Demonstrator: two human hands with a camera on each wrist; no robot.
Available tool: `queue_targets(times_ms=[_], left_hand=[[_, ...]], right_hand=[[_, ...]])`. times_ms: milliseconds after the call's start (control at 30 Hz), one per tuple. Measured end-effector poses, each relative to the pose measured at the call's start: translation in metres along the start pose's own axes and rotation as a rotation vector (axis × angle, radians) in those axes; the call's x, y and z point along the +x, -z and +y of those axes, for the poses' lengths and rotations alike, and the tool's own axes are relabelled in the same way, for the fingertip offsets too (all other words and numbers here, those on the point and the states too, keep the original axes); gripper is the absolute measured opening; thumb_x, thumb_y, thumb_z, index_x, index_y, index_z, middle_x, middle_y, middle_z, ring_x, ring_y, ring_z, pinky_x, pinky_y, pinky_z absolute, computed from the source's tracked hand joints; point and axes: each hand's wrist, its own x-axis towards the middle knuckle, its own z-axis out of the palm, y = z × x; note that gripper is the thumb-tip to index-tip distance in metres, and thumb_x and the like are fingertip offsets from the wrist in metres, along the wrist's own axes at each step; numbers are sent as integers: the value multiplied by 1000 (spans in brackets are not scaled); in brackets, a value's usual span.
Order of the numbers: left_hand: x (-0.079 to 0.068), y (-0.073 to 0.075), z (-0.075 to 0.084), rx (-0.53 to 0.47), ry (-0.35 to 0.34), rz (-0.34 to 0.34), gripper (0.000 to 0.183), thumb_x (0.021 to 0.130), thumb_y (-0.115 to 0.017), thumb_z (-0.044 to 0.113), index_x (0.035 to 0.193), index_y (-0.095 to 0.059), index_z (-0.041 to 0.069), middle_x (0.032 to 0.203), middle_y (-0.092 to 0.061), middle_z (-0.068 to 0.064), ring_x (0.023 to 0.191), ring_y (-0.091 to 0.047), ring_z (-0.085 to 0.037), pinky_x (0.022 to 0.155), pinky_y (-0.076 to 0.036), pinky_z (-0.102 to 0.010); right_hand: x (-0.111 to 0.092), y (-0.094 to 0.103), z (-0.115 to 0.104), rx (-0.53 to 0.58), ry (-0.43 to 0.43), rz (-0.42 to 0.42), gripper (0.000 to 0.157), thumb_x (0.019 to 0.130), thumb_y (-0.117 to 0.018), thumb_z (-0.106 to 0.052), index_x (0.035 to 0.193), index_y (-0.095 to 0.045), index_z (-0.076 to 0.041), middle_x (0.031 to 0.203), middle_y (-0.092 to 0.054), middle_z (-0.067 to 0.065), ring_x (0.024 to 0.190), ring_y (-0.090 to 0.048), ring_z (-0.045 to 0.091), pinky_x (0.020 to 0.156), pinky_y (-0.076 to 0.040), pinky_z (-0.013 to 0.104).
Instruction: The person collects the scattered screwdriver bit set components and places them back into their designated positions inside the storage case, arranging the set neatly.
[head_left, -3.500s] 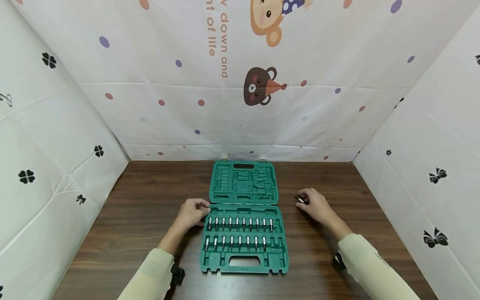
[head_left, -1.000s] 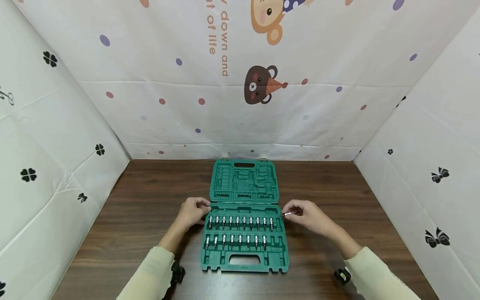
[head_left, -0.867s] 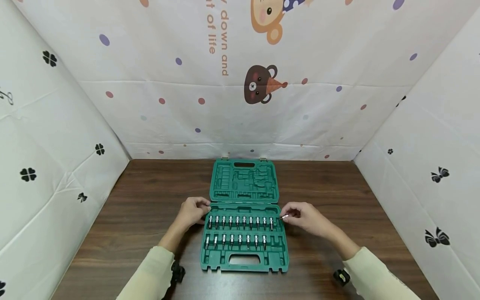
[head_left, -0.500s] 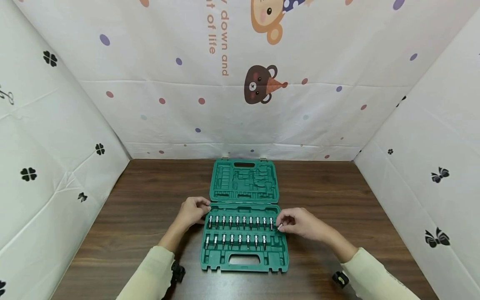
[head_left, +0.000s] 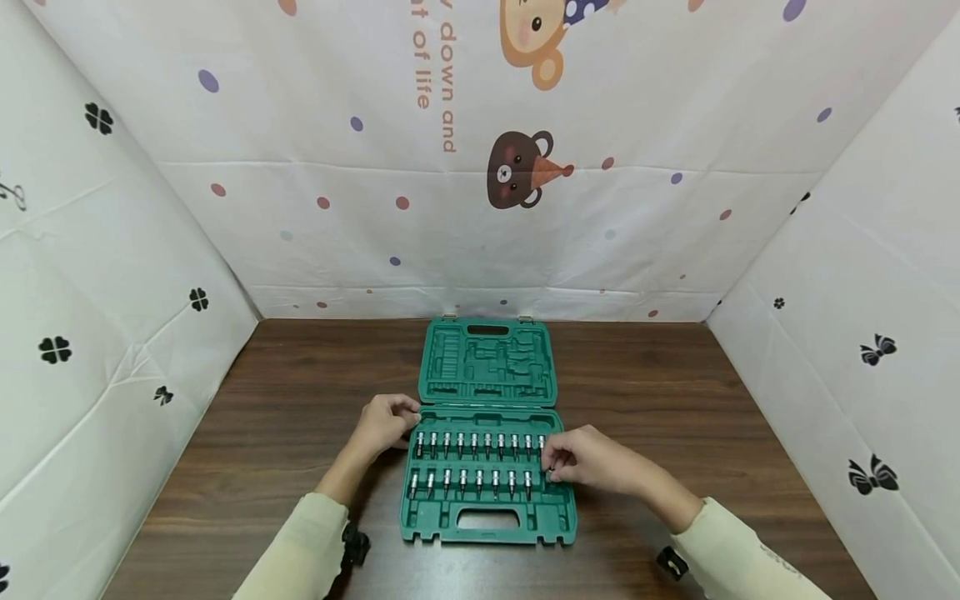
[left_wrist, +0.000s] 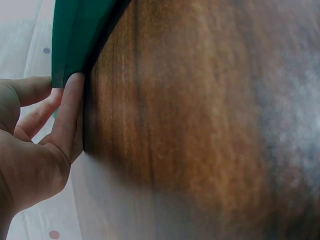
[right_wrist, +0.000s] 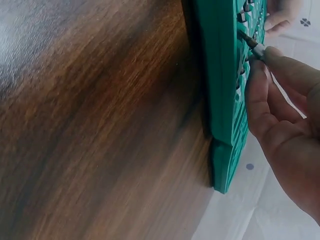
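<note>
A green socket bit case (head_left: 487, 537) lies unfolded on the table, with two rows of silver-and-black bit sockets (head_left: 480, 481) in its near half. At its left side my left hand (head_left: 384, 423) grips the edge near the hinge; the left wrist view shows thumb and fingers (left_wrist: 69, 112) about the rim. Over the right end of the lower row, my right hand (head_left: 588, 458) pinches a bit socket (right_wrist: 257, 47) between thumb and fingertips. Its dark tip slants toward the case in the right wrist view. In the head view the fingers mostly hide this bit socket.
The moulded lid (head_left: 487, 362) lies open behind the near half, close to the back wall sheet (head_left: 300, 250). Dark wood table (head_left: 322, 367) stretches to both sides. Printed white sheets stand at left and right.
My right hand has brought the bit socket from the table at the right, over the case's right edge, then nearer to the lower row's right end. The left hand has stayed put.
</note>
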Motion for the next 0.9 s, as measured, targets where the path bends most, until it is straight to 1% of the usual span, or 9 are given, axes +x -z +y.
queue_targets(times_ms=[167, 367, 533, 633, 800, 900], left_hand=[[0, 0, 1, 12, -5, 3, 16, 99, -68, 8, 113, -75, 5, 105, -72, -11, 89, -70, -21, 65, -65, -37], [0, -1, 2, 1, -5, 1, 16, 100, -67, 7, 113, -75, 4, 106, -72, -12, 90, -69, -22, 66, -65, -37], [0, -2, 1, 5, -11, 7, 16, 100, -67, 7, 113, -75, 4, 106, -72, -12, 90, -70, -22, 66, -65, -37], [0, -2, 0, 9, -6, 11, 16, 100, -67, 7, 113, -75, 4, 106, -72, -13, 90, -70, -22, 66, -65, -37], [1, -1, -2, 9, 3, 10, 16, 100, -67, 8, 113, -75, 4, 106, -72, -13, 90, -70, -23, 66, -65, -37], [1, -1, -3, 16, 3, 9, 17, 100, -67, 8, 114, -75, 4, 106, -72, -12, 90, -70, -23, 66, -65, -37]], right_hand=[[2, -6, -2, -64, 29, 7, 11, 92, -78, -8, 89, -71, -16, 88, -70, -8, 78, -59, -4, 69, -57, 18], [5, -13, -3, -145, 46, 31, 12, 92, -78, -11, 87, -69, -18, 88, -63, -11, 78, -52, -2, 67, -53, 18], [6, -16, -4, -199, 39, 58, 12, 93, -78, -12, 88, -69, -18, 90, -62, -9, 81, -52, 1, 67, -52, 18], [6, -18, -5, -222, 34, 84, 11, 93, -78, -11, 90, -68, -16, 91, -62, -6, 81, -52, 2, 66, -52, 18], [7, -19, -10, -232, 15, 122, 14, 89, -81, -8, 97, -70, -11, 94, -63, -1, 83, -57, 6, 67, -54, 19], [9, -18, -14, -236, -8, 122, 16, 88, -82, -7, 99, -70, -10, 95, -64, -1, 85, -59, 9, 69, -55, 20]])
